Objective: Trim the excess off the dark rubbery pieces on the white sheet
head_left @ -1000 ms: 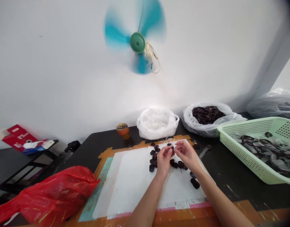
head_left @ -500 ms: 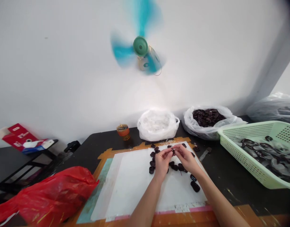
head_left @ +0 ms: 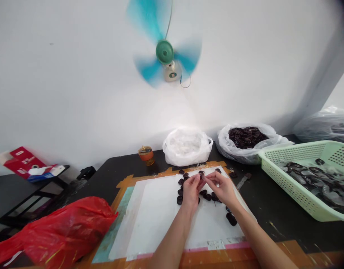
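Note:
My left hand (head_left: 192, 190) and my right hand (head_left: 221, 187) meet over the white sheet (head_left: 155, 213), fingertips pinched together. Between them is a small, dark, glossy piece (head_left: 201, 176), mostly covered by the fingers; its exact kind is too small to tell. Similar dark, rounded pieces lie on the sheet: a column of them (head_left: 180, 192) beside my left hand, several (head_left: 207, 197) between my wrists, and a larger oval one (head_left: 231, 219) by my right forearm.
At the back stand a white plastic bag (head_left: 187, 147), a bag of dark pieces (head_left: 247, 138) and a jar (head_left: 146, 155). A green basket (head_left: 303, 198) of dark and clear parts is at right, a red bag (head_left: 68, 231) at left. A fan (head_left: 164, 52) spins on the wall.
Both hands stay close together over the sheet, with the fingertips shifted slightly left. The small piece shows a little more between them. The fan head has turned slightly.

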`<state>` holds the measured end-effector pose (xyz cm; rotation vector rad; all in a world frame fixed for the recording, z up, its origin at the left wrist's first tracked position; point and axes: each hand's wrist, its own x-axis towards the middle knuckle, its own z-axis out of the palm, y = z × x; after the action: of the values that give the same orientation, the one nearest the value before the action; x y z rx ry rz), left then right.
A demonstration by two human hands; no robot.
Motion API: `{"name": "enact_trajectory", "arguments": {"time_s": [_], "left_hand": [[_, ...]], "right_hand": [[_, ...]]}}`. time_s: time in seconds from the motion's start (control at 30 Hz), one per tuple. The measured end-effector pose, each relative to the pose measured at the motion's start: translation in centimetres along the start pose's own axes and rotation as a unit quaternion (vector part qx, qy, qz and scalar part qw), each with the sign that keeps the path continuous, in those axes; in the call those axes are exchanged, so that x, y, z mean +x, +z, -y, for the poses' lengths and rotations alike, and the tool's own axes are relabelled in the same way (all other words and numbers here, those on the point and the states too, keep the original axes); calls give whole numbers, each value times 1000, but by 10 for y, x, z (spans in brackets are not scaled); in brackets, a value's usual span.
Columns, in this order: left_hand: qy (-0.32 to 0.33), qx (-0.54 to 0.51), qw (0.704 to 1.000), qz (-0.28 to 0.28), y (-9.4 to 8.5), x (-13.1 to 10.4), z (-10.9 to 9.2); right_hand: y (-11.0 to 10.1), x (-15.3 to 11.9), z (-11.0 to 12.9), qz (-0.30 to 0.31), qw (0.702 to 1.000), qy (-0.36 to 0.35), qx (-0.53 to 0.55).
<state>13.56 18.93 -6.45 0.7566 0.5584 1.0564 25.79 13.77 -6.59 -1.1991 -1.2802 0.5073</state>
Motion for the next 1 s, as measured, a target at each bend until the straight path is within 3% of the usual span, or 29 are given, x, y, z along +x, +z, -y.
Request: {"name": "enact_trajectory", "arguments": {"time_s": [0.27,0.6,0.87,1.0], "left_hand": [[14,-17,1000,-6,2,0,3],[71,69,995,-16,-1,1,7],[77,135,988,20,2,-3,-2],[117,182,975,53,-1,-2,-9]], "right_hand": [[3,-2,3,-26,999,17,-22],[4,-2,9,-6,999,41,-15],[2,0,5,27,999,11,22],[-1,-1,6,49,998,-20,-26]]}}
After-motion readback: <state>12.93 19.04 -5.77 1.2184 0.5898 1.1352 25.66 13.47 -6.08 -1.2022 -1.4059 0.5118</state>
